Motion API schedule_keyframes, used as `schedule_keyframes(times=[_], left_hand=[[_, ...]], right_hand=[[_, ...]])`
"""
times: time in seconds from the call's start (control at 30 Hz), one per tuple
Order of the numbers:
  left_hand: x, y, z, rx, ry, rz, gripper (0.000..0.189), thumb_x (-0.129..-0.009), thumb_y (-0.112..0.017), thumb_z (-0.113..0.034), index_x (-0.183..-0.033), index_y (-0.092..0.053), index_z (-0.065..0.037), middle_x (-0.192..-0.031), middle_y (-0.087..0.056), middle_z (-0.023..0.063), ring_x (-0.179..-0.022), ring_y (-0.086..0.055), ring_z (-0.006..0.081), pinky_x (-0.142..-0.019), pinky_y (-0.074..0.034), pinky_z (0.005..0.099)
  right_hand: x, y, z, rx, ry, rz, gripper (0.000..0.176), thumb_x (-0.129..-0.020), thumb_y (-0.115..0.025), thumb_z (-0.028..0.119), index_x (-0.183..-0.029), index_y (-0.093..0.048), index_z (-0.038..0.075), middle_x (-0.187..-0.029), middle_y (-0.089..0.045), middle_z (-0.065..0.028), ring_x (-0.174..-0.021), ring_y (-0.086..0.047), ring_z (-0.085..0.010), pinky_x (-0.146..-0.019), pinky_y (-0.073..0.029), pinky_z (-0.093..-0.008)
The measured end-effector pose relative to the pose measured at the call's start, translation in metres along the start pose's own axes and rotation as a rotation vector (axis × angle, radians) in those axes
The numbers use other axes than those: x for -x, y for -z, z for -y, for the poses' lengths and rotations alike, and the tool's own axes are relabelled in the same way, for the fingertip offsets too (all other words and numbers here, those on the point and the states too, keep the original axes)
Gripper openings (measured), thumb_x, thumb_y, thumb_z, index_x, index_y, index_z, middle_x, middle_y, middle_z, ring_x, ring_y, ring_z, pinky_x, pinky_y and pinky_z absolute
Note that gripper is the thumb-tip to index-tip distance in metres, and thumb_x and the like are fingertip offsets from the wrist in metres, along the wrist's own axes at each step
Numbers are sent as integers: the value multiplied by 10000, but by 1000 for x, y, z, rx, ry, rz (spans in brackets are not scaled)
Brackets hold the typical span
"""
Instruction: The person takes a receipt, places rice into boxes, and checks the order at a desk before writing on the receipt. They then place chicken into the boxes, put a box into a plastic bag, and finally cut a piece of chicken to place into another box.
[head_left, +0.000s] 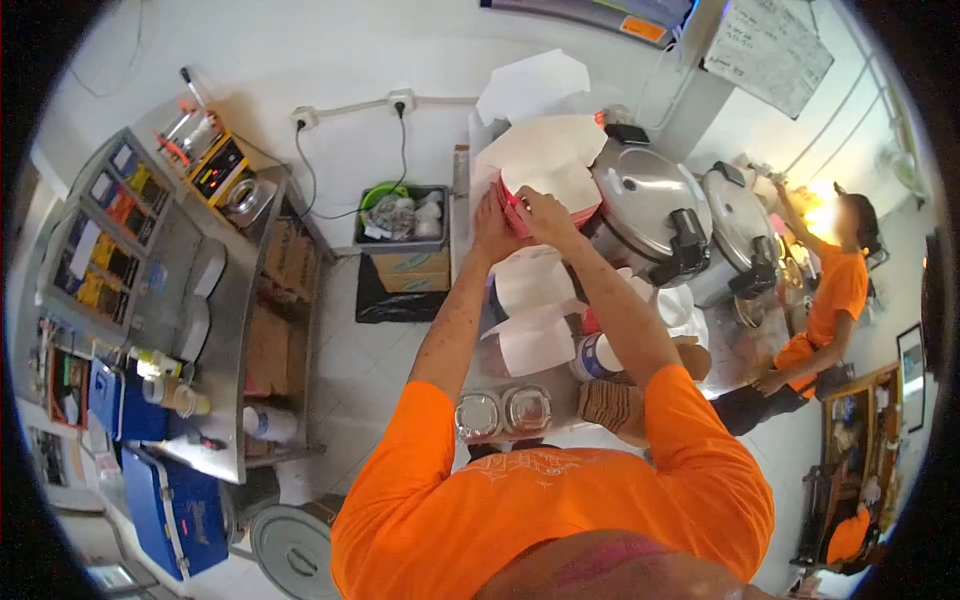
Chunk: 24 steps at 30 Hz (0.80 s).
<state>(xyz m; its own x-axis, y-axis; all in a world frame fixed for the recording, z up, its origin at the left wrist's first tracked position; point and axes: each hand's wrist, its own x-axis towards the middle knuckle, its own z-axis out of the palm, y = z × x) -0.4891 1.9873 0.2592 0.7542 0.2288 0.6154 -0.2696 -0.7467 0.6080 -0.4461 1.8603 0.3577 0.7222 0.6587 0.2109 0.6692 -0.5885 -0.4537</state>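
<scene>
Both my arms, in orange sleeves, reach forward to a red box [516,208] lined with white paper [550,160] on the steel counter. My left hand [489,224] grips the box's left side. My right hand [541,209] pinches the paper at the box's rim. More paper-lined boxes [530,285] sit nearer to me under my forearms. Two foil-lidded cups [503,411] stand at the counter's near edge.
Two large steel cookers [650,205] stand to the right. A co-worker in orange [835,290] reaches up at the far right. A steel side table [215,330] with bottles and a blue cooler [165,500] lies left. A bin on a cardboard box [403,235] stands by the wall.
</scene>
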Motion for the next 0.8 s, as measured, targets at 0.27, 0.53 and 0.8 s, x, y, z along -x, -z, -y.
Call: schedule_keyframes(times=[0.27, 0.53, 0.8], left_hand=[[4, -5, -14, 250, 27, -163, 1231, -440, -883, -487, -1367, -250, 17, -1307, -376, 234, -1201, -383, 409, -1001, -321, 511], [4, 2, -28, 174, -20, -173, 1255, -457, -874, -476, -1441, -198, -88, -1319, -353, 246, -1196, -367, 416, -1000, -330, 518], [11, -6, -18, 82, 49, -185, 1235, -483, -864, -476, -1431, -199, -50, -1344, -345, 268, -1244, -334, 430, -1042, -250, 543]], right_hand=[[-12, 2, -35, -445, 87, 118, 265, -822, -609, 237, -904, -676, -6, -877, -674, -198, -828, -660, -294, -735, -508, -368], [-17, 8, -13, 84, 70, 23, 285, -772, -635, 186, -974, -660, -13, -834, -675, -175, -770, -659, -300, -721, -517, -375], [-16, 107, 60, 1, 91, -277, 272, -799, -635, 198, -963, -670, -16, -889, -670, -205, -834, -672, -298, -722, -529, -359]])
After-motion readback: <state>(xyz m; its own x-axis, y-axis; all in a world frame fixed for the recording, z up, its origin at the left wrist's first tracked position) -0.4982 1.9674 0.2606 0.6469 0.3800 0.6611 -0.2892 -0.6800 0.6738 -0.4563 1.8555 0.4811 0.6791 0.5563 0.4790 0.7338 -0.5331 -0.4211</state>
